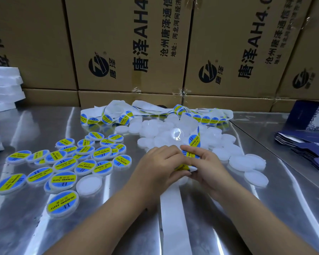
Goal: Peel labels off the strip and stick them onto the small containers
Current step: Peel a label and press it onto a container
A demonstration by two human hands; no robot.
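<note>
Head view: left hand (159, 165) and right hand (209, 169) pinch label strip (194, 141).

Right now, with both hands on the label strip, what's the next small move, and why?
Probably peel the blue-and-yellow label free. The left hand and right hand both pinch the label strip around it. The backing nearer the person is already bare, and unlabelled white containers lie just right of the hands.
</note>
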